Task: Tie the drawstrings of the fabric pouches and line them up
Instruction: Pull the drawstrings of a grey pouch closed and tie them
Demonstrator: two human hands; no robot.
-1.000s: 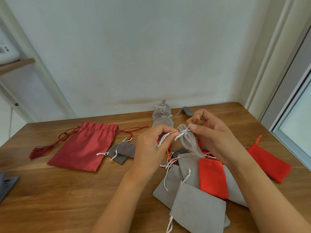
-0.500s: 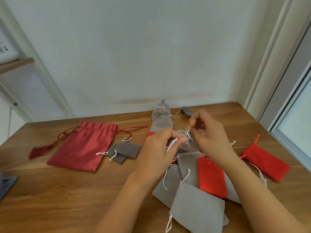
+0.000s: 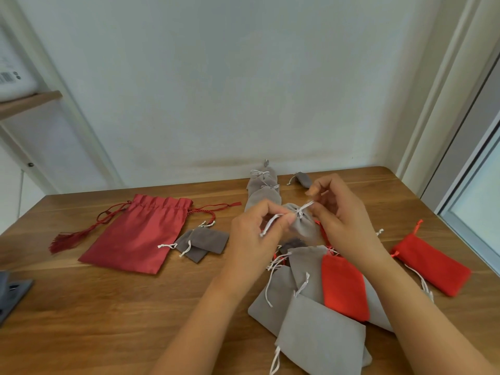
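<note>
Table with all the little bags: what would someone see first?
In the middle, the left hand and the right hand each pinch an end of the white drawstring on a small grey fabric pouch. To the left lies a big dark red satin bag with a tassel, flat on the wooden table. A bright red fabric pouch rests on the grey pile nearest the person.

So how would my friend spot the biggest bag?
Look at the left half of the wooden table. The big dark red bag lies flat there, beside two small grey pouches. Only it has a twisted red cord with a tassel; its neighbours have thin white strings.
</note>
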